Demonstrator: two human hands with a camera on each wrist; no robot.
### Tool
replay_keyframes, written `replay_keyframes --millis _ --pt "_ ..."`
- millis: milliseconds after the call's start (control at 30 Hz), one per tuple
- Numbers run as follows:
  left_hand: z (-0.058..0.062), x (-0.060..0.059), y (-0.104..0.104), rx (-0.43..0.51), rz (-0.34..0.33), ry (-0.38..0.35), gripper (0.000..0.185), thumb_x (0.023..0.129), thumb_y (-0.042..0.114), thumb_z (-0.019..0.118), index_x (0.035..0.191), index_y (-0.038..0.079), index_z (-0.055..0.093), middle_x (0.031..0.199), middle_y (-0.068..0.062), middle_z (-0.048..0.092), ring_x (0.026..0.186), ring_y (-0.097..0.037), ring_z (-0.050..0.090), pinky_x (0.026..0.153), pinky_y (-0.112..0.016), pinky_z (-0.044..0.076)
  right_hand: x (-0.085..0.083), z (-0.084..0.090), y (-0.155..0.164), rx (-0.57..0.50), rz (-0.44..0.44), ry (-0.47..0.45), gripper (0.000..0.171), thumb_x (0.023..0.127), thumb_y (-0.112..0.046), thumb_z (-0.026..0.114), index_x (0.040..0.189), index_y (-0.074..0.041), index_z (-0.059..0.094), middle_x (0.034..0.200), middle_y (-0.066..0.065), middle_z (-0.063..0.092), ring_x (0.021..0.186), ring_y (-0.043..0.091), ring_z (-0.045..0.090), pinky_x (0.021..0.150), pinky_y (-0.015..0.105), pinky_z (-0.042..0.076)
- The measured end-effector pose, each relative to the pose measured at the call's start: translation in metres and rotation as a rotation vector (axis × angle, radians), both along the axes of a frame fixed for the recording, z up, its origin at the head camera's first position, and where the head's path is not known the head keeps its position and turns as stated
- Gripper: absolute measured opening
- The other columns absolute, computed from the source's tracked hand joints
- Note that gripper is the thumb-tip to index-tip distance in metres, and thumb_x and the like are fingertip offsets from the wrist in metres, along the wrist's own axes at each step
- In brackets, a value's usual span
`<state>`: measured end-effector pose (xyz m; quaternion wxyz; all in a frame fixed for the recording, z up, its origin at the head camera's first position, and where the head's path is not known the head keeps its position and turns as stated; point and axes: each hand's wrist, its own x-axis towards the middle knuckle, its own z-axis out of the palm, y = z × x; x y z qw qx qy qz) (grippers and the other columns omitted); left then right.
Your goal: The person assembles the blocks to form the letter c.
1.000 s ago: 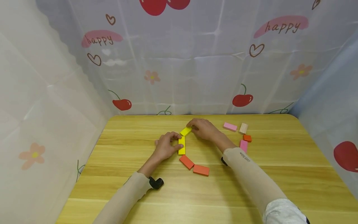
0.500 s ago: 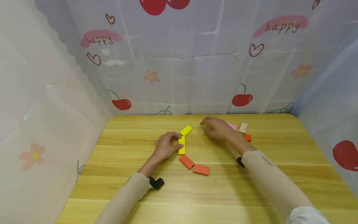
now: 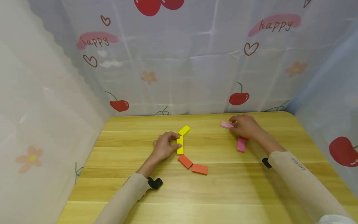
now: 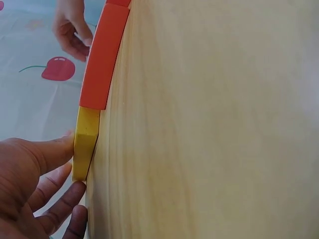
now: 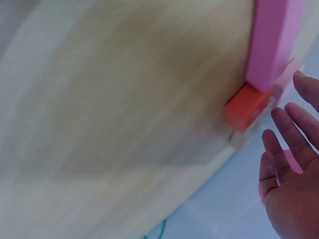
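My left hand (image 3: 165, 145) pinches the long sides of a yellow block (image 3: 179, 150) lying flat. In the left wrist view, the thumb and fingers of the left hand (image 4: 30, 184) sit against that yellow block (image 4: 86, 134). A second yellow block (image 3: 184, 130) lies angled at its far end. My right hand (image 3: 247, 126) reaches to the right end of a light pink block (image 3: 227, 125). From the right wrist, the right hand's (image 5: 294, 164) fingers look spread, the thumb tip close to the light pink block (image 5: 289, 82). The right hand hides the plain wooden block in the head view.
Two red-orange blocks (image 3: 199, 169) continue the curved row toward the front. Below my right hand lie a darker pink block (image 3: 241, 145) and a mostly covered orange block (image 3: 244, 138). A printed curtain (image 3: 181, 84) hangs behind the wooden table (image 3: 139, 202).
My right hand has let go of the angled yellow block and moved right to the light pink block. My left hand stays on its yellow block. The head view has shifted slightly.
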<state>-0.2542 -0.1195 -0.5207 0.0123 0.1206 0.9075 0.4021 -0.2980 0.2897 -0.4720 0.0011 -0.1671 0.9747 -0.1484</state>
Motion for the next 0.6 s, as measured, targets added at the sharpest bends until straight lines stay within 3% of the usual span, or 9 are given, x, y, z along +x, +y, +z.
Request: replay_keyframes --millis 133,600 --pt "-0.0009 -0.0007 -0.0023 -0.003 -0.003 0.008 0.028 0.095 0.031 0.085 0.12 0.025 0.074 0.124 0.0 0.073 0.115 -0.028 0.065 0.095 -0.053 0.026 0.0035 -0.0007 0.0069 0.001 -0.027 -0.03 0.04 0.096 -0.022 0.075 0.131 -0.002 0.073 0.117 0.016 0.08 0.111 0.042 0.065 0.102 0.064 0.045" --pt "-0.0003 0.0028 -0.0008 0.001 0.017 -0.01 0.028 0.095 0.031 0.085 0.119 0.024 0.074 0.125 -0.001 0.072 0.115 -0.028 0.061 0.096 -0.053 0.025 0.0028 -0.0081 0.0071 -0.006 -0.063 -0.025 0.03 0.1 -0.026 0.074 0.124 -0.008 0.077 0.118 0.013 0.08 0.116 0.041 0.063 0.102 0.062 0.042"
